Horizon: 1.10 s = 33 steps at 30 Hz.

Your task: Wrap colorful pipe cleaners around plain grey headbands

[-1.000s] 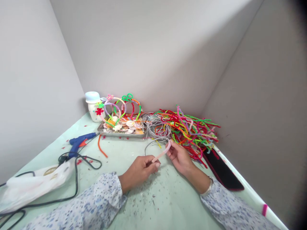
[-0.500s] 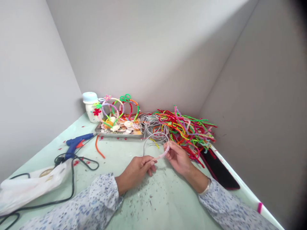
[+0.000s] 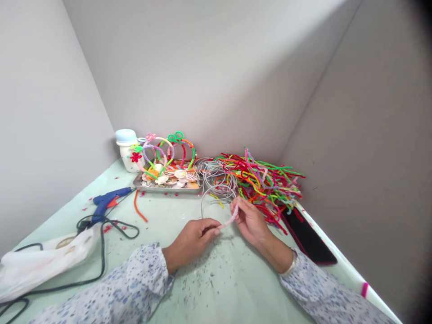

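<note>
A pale pink and lilac fuzzy pipe-cleaner strip [image 3: 231, 219], curved upward, spans the gap between my two hands over the table. My left hand [image 3: 197, 236] pinches its lower left end between thumb and fingers. Its upper right end is in the closed fingertips of my right hand [image 3: 249, 220]. Just behind the right fingers lies a coil of grey wire [image 3: 221, 180], one loop of which runs down close to my hands. A heap of multicoloured pipe cleaners [image 3: 263, 177] lies beyond my right hand.
A metal tray [image 3: 172, 190] of shells has several fuzzy headbands [image 3: 184, 148] standing in it, beside a white jar [image 3: 130, 157]. At left lie a blue glue gun [image 3: 104, 202], its cord and a plastic bag [image 3: 50, 265]. A dark flat phone-like object [image 3: 313, 243] lies at right.
My left fingers have closed up and shifted slightly along the strip, so less of its left end shows. The right hand has barely moved.
</note>
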Tool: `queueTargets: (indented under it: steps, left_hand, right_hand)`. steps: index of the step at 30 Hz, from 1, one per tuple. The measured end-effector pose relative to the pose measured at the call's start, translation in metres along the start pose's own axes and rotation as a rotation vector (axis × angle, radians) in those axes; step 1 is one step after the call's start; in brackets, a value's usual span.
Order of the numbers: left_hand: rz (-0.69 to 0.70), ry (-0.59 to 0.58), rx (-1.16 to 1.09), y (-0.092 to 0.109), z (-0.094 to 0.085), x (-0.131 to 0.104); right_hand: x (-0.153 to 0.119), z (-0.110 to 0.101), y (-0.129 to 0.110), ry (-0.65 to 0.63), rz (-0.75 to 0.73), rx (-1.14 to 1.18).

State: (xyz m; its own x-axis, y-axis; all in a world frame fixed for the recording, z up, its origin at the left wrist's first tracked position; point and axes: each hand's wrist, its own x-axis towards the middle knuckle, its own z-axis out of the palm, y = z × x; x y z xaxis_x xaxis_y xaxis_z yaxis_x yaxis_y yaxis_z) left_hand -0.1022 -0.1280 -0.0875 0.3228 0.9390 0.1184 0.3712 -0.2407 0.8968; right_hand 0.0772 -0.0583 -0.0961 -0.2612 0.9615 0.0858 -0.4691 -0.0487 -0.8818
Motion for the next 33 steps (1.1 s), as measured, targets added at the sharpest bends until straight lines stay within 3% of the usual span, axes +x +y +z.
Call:
queueTargets:
  steps: [8,14,20,26,33]
  left_hand:
    - [0.003,0.135,0.038,-0.009,-0.003,0.002]
    - [0.219,0.193,0.389,-0.001,-0.004,0.0]
    - [0.31,0.212,0.463,0.002,-0.002,0.0]
    - [0.32,0.287,0.484,0.0,-0.006,0.002]
    - [0.31,0.246,0.497,0.001,-0.004,0.0]
  right_hand:
    - [0.001,-0.001,0.003,-0.006,0.021,0.02]
    - [-0.004,0.004,0.002,-0.047,0.046,0.004]
    - [-0.011,0.011,0.005,-0.129,0.068,-0.022]
    - [-0.011,0.012,0.004,-0.13,0.044,0.049]
    - [-0.012,0.012,0.003,-0.137,0.065,0.017]
